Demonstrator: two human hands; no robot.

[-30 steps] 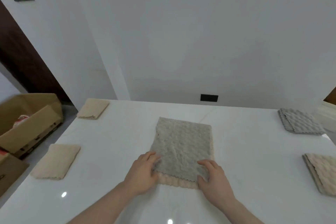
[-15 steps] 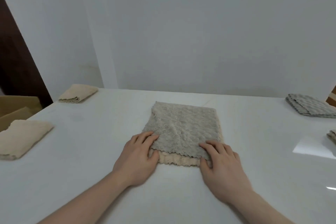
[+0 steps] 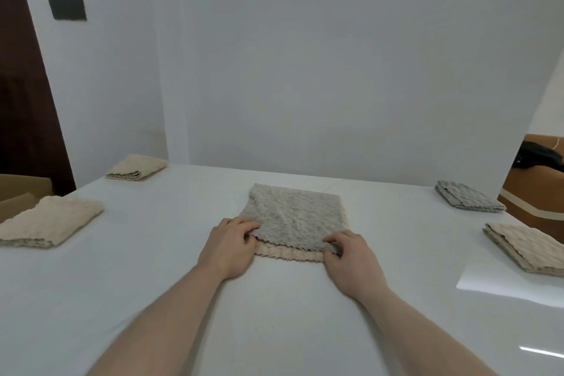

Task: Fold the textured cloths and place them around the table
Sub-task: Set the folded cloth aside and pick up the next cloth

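Grey cloth [image 3: 294, 218] lies mid-table, a bit toward the near edge, already doubled once: grey layer on top, beige underside showing as a strip along its near edge. Long axis runs away from the person, near to far. Left hand [image 3: 229, 246] pinches the near-left corner, fingers curled onto the top layer; right hand [image 3: 351, 256] pinches the near-right corner the same way. Both hands sit at the near end, so the whole cloth extends straight ahead of the grip; neither hand is nearer, they're symmetric. Judgement: next fold likely carries the near edge up and over to the far edge, halving the long axis; the offset between layers may need squaring first. Four folded cloths already parked on the table [image 3: 152, 268]: beige cloth [image 3: 48, 221] at the left edge, another beige one [image 3: 137, 166] at the far-left corner, grey folded cloth [image 3: 468, 200] at the far-right corner, beige-tan one [image 3: 525, 246] at the right edge. Cardboard box [image 3: 21, 197] off the left side; contents not visible.
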